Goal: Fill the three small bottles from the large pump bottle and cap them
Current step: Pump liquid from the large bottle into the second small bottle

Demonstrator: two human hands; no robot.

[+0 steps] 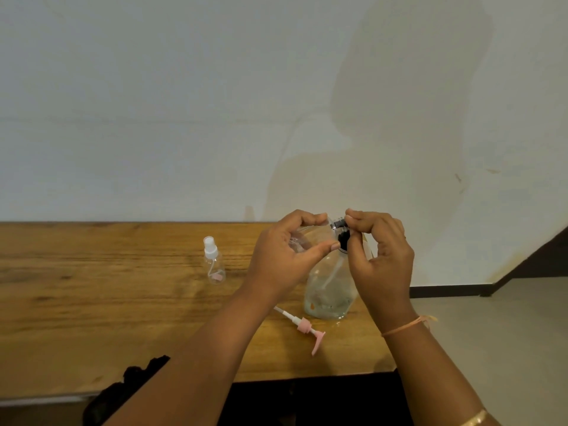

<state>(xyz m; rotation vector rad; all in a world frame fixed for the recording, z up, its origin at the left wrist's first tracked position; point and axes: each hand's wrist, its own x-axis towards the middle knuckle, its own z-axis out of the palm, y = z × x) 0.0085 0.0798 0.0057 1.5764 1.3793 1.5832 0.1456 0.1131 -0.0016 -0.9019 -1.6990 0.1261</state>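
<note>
The left hand [282, 250] is curled round a small clear bottle [300, 241], held on its side above the table [92, 287], thumb beneath and fingers arched over the top; the bottle's neck points toward the right hand [384, 250]; that hand pinches a black cap [338, 223] with a silvery ring at the bottle's mouth, fingertips drawn together on it, the other fingers bent; whether the cap is fully seated cannot be told.

Directly behind and below the hands stands the large clear pump bottle [329, 290], upright near the table's right end, with a pale dip tube slanting inside it and a little liquid at its bottom; a dark part at its neck shows between the two thumbs, mostly hidden.

A small spray bottle [212, 265] with a white spray top stands upright to the left, well apart from the hands; something pink lies at its bottom.

A pink pump head [304, 326] with a white tube lies flat on the wood just in front of the large bottle, nozzle toward the near edge.

A thin orange thread [405, 325] circles the right wrist; a gold bangle [475, 419] sits farther up that arm; a dark bundle of cloth [132, 385] lies at the table's near edge, lower left; a pale stained wall [184, 103] rises behind.
</note>
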